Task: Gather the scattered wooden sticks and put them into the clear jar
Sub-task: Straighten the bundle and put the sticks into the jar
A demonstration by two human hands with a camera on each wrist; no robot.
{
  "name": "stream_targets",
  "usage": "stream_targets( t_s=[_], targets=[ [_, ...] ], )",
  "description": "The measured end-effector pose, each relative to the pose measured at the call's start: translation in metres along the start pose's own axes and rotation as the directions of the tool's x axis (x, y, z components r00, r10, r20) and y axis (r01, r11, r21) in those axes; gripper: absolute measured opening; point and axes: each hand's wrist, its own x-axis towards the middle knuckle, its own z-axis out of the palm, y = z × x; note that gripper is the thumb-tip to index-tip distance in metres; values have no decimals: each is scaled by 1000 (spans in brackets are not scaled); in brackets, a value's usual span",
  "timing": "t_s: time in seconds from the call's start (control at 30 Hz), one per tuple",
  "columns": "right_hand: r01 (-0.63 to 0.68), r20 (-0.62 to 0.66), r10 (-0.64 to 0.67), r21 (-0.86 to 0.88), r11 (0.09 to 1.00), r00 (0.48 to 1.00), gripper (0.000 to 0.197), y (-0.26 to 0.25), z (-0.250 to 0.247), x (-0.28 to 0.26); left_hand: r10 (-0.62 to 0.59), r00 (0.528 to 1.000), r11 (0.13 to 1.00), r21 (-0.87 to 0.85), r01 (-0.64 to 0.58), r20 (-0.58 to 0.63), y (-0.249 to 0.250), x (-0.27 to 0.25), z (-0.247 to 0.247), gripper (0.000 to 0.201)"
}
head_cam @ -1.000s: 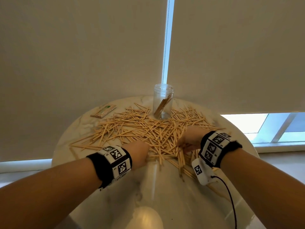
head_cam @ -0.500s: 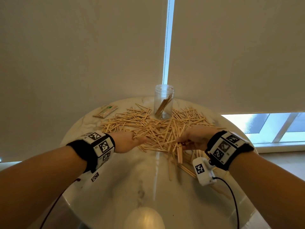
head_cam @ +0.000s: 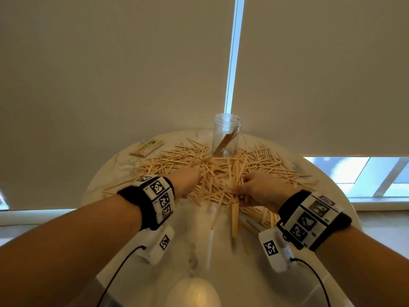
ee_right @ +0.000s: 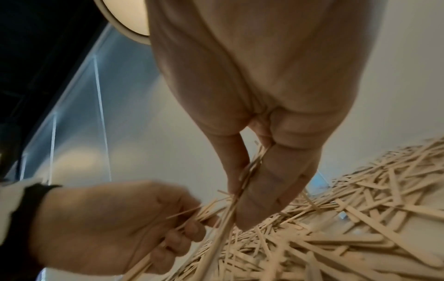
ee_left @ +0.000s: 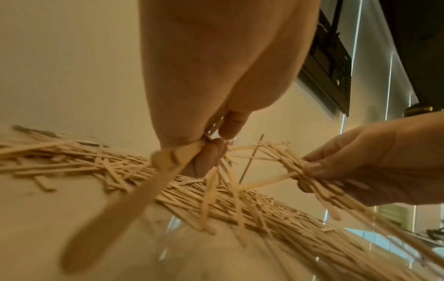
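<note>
- Left hand [head_cam: 188,180] low on the near left edge of the stick pile; fingers curled round a bunch of wooden sticks [head_cam: 221,173], which fan out past its fingertips [ee_left: 209,157] in the left wrist view.
- Right hand [head_cam: 259,191] on the near right side of the pile, thumb and fingers [ee_right: 271,182] clamped on a sheaf of sticks; several long ones hang from it toward the near edge.
- The two hands sit close together, apart, with loose sticks crossing between them.
- Most sticks still lie scattered across the far half of the round marble counter [head_cam: 199,251].
- Clear jar [head_cam: 226,135] stands upright at the far edge, behind the pile, lid off, a few sticks leaning inside.
- Small flat packet [head_cam: 146,148] lies far left, apart from the pile.
- Marker-tagged wristbands [head_cam: 158,201] on both wrists.
</note>
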Motion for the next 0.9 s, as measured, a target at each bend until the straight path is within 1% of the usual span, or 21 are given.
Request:
stream_targets(
  t_s=[0.03, 0.07, 0.13, 0.17, 0.2, 0.23, 0.27, 0.37, 0.4, 0.43, 0.5, 0.63, 0.67, 0.73, 0.77, 0.83, 0.9],
  targets=[
    [40, 4, -40, -15, 999, 999, 12, -1, 4, 0, 7, 1000, 994, -107, -6, 7, 2, 0, 3, 41],
    [86, 7, -85, -43, 995, 996, 10, -3, 8, -1, 14, 999, 985, -172, -7, 42, 4, -1, 6, 60],
    [170, 11, -170, -121, 978, 985, 5, -8, 17, -1, 55, 989, 988, -148, -34, 140, 11, -3, 12, 111],
    [204, 21, -203, -154, 967, 979, 6, -11, 22, 0, 69, 985, 986, -162, -43, 158, 15, -7, 16, 126],
    [229, 34, -227, -179, 957, 973, 9, -15, 26, 1, 71, 988, 982, -181, -46, 136, 17, -8, 17, 130],
    [246, 47, -241, -195, 950, 969, 12, -18, 30, 2, 71, 993, 979, -199, -50, 98, 17, -7, 19, 125],
    [251, 53, -245, -211, 945, 968, 15, -21, 34, 4, 86, 994, 973, -221, -68, 72, 17, -4, 20, 113],
    [295, 58, -289, -218, 930, 955, 23, -27, 42, 9, 101, 994, 953, -290, -89, 27, 14, 11, 20, 63],
    [323, 50, -320, -215, 922, 946, 22, -26, 44, 11, 109, 994, 945, -309, -103, 3, 13, 15, 18, 52],
    [346, 33, -348, -231, 909, 937, 17, -26, 46, 12, 99, 995, 941, -323, -100, -20, 10, 18, 15, 47],
    [357, -4, -373, -272, 893, 928, 9, -25, 48, 13, 80, 995, 934, -346, -94, -54, 7, 21, 8, 45],
    [327, 4, -329, -135, 935, 944, 9, -21, 40, 16, 109, 990, 954, -270, -131, -94, -1, 26, -4, 48],
    [317, -11, -320, -94, 944, 948, 10, -21, 36, 16, 107, 989, 952, -278, -131, -101, -5, 30, -6, 48],
    [325, -73, -326, -18, 945, 943, 8, -23, 26, 15, 105, 987, 925, -352, -142, -121, -11, 33, -6, 39],
    [349, -112, -348, -4, 937, 931, 6, -26, 21, 14, 105, 985, 908, -391, -152, -140, -14, 33, -5, 32],
    [424, -182, -429, -66, 903, 885, 4, -32, 14, 18, 150, 976, 899, -390, -200, -157, -16, 33, -1, 24],
    [489, -172, -518, -184, 853, 838, 4, -41, 12, 22, 221, 965, 891, -374, -259, -142, -15, 29, 3, 21]
  ],
)
